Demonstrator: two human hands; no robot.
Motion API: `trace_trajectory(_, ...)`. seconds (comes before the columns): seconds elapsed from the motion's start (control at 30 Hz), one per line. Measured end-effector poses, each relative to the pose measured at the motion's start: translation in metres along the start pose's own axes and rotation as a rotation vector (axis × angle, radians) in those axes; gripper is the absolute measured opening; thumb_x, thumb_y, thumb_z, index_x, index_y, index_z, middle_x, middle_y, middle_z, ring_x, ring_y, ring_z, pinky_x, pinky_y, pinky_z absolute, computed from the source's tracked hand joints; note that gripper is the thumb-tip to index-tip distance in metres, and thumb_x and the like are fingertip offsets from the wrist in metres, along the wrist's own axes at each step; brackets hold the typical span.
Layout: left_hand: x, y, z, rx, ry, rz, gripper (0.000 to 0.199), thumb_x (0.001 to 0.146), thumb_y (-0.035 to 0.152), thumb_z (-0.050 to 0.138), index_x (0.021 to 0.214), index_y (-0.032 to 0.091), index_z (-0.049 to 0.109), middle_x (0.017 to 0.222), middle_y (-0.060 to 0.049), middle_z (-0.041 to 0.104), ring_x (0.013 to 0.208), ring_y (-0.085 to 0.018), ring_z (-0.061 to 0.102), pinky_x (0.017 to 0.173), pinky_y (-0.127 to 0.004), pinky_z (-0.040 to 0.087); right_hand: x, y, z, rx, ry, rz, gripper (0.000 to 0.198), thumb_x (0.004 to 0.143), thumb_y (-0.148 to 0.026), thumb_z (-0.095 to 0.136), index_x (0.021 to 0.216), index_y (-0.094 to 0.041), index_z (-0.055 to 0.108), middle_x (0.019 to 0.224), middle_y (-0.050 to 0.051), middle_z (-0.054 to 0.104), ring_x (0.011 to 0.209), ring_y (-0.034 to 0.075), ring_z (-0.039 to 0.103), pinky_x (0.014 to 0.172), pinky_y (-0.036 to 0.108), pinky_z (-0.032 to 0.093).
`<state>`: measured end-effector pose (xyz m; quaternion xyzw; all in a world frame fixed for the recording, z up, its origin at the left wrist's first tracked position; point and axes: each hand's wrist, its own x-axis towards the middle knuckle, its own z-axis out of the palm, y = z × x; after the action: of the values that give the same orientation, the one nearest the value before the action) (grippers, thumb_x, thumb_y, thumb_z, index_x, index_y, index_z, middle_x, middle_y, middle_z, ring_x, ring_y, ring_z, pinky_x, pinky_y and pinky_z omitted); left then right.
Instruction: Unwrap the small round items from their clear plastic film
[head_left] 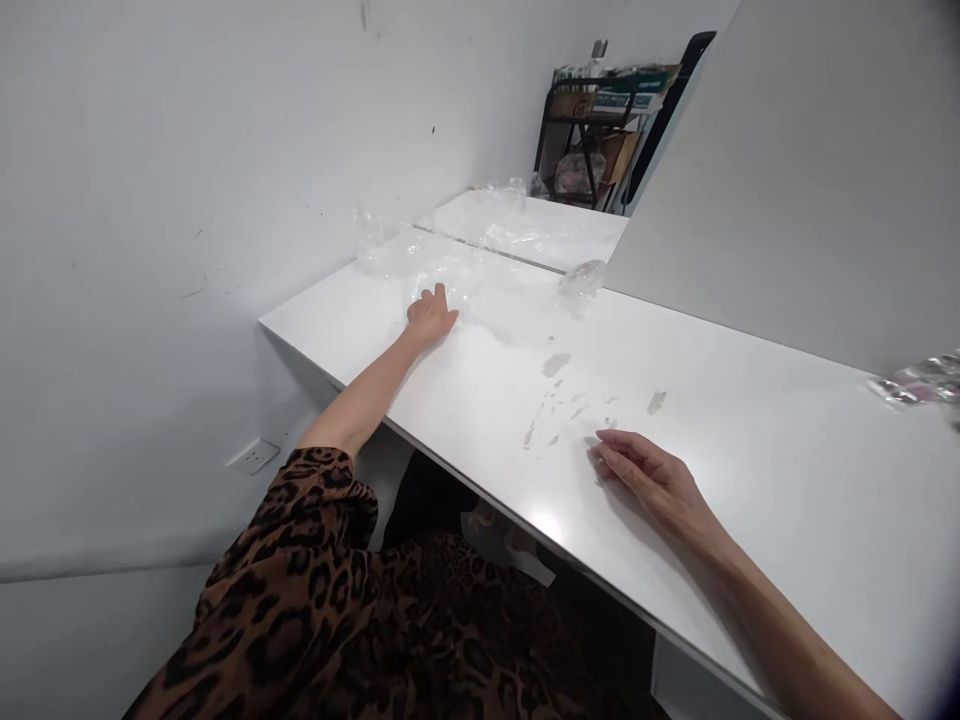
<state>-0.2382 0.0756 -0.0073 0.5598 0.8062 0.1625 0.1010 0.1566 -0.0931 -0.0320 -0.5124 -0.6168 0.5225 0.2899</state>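
My left hand (432, 316) reaches across the white table, its fingers curled into a crumpled clear plastic bag (442, 278). Part of that bag is hidden behind the fingers. Nearer the front edge, my right hand (651, 474) rests with thumb and fingertips brought together. Something small and pale shows at those fingertips, too small to name. Several thin grey patches (556, 364) are scattered over the white tabletop (480, 390) just beyond my right hand.
More crumpled clear plastic (581, 284) lies by the upright white panel (787, 180), and another piece (514, 235) past the table seam. Shiny wrapping (922, 382) is at the right edge. A white wall (187, 180) borders the left; a loaded shelf rack (589, 120) stands behind.
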Motion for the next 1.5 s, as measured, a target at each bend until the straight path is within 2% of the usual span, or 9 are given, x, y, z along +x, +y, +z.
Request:
trace_trajectory(0.13, 0.059, 0.004, -0.008, -0.14, -0.005, -0.111, 0.045, 0.095, 0.023, 0.054, 0.135, 0.006, 0.063, 0.123, -0.028, 0.068, 0.123, -0.038, 0.064, 0.106, -0.052, 0.05, 0.0, 0.003, -0.008, -0.033, -0.048, 0.019, 0.057, 0.092, -0.067, 0.064, 0.126, -0.022, 0.067, 0.104, 0.011, 0.074, 0.094, 0.024, 0.069, 0.086, 0.039, 0.053)
trace_trajectory(0.33, 0.107, 0.097, 0.002, -0.411, 0.315, 0.176, 0.079, 0.094, 0.031, 0.06, 0.166, 0.026, 0.027, 0.168, -0.013, 0.034, 0.162, -0.03, 0.022, 0.13, -0.051, 0.026, 0.0, 0.001, -0.015, -0.052, -0.131, 0.032, 0.049, 0.097, -0.063, 0.059, 0.123, -0.023, 0.068, 0.093, 0.007, 0.073, 0.086, 0.02, 0.066, 0.078, 0.033, 0.052)
trace_trajectory(0.57, 0.044, 0.19, 0.084, -0.22, -0.138, 0.599, 0.033, 0.092, 0.022, 0.065, 0.124, 0.022, 0.072, 0.17, -0.009, 0.033, 0.156, -0.038, 0.03, 0.126, -0.057, 0.027, -0.002, 0.002, -0.016, -0.032, -0.138, -0.037, 0.044, 0.097, -0.06, 0.059, 0.122, -0.026, 0.071, 0.095, 0.006, 0.073, 0.087, 0.02, 0.066, 0.078, 0.034, 0.054)
trace_trajectory(0.7, 0.015, 0.196, 0.08, -0.422, -0.114, 0.554, 0.03, 0.103, 0.018, 0.037, 0.105, 0.015, 0.067, 0.132, -0.015, 0.067, 0.125, -0.026, 0.062, 0.111, -0.043, 0.046, 0.0, 0.001, -0.019, 0.059, -0.121, -0.064, 0.044, 0.093, -0.063, 0.065, 0.113, -0.025, 0.074, 0.09, 0.006, 0.072, 0.082, 0.021, 0.064, 0.075, 0.035, 0.053)
trace_trajectory(0.87, -0.047, 0.185, 0.046, -1.037, -0.356, 0.388, 0.024, 0.107, 0.039, 0.044, 0.099, 0.019, 0.054, 0.119, -0.007, 0.071, 0.078, -0.01, 0.072, 0.076, -0.024, 0.055, 0.015, 0.013, -0.028, 0.267, 0.102, -0.092, 0.048, 0.086, -0.062, 0.073, 0.113, -0.023, 0.071, 0.092, 0.006, 0.069, 0.074, 0.017, 0.059, 0.072, 0.035, 0.053)
trace_trajectory(1.0, -0.11, 0.179, 0.03, -1.156, -0.586, 0.354, 0.036, 0.102, 0.053, 0.051, 0.096, 0.018, 0.05, 0.108, -0.007, 0.074, 0.058, -0.007, 0.068, 0.058, -0.019, 0.049, 0.027, 0.022, -0.042, 0.247, 0.386, -0.185, 0.081, 0.072, -0.058, 0.086, 0.142, -0.033, 0.053, 0.139, 0.01, 0.059, 0.111, 0.023, 0.063, 0.085, 0.036, 0.057)
trace_trajectory(1.1, -0.144, 0.183, 0.023, -1.178, -0.713, 0.359, 0.037, 0.102, 0.054, 0.052, 0.095, 0.018, 0.048, 0.099, -0.007, 0.076, 0.053, -0.008, 0.065, 0.056, -0.02, 0.047, 0.026, 0.017, -0.047, 0.206, 0.313, -0.255, 0.091, 0.067, -0.053, 0.091, 0.147, -0.036, 0.049, 0.153, 0.008, 0.052, 0.133, 0.027, 0.055, 0.101, 0.04, 0.055)
trace_trajectory(1.33, -0.156, 0.195, 0.013, -1.265, -0.755, 0.428, 0.028, 0.097, 0.042, 0.062, 0.104, 0.015, 0.062, 0.117, -0.012, 0.074, 0.088, -0.014, 0.071, 0.083, -0.028, 0.051, 0.02, -0.009, -0.038, 0.547, 0.225, -0.192, 0.047, 0.062, -0.047, 0.093, 0.094, -0.025, 0.066, 0.095, 0.001, 0.072, 0.088, 0.018, 0.068, 0.08, 0.034, 0.056)
trace_trajectory(1.5, -0.159, 0.185, 0.025, -1.173, -0.683, 0.472, 0.07, 0.082, 0.057, 0.077, 0.142, 0.029, 0.054, 0.147, -0.009, 0.06, 0.133, -0.027, 0.057, 0.106, -0.04, 0.043, 0.031, -0.031, -0.041, 0.632, 0.387, -0.209, 0.054, 0.052, -0.047, 0.096, 0.078, -0.022, 0.056, 0.079, -0.002, 0.064, 0.072, 0.012, 0.062, 0.068, 0.029, 0.053)
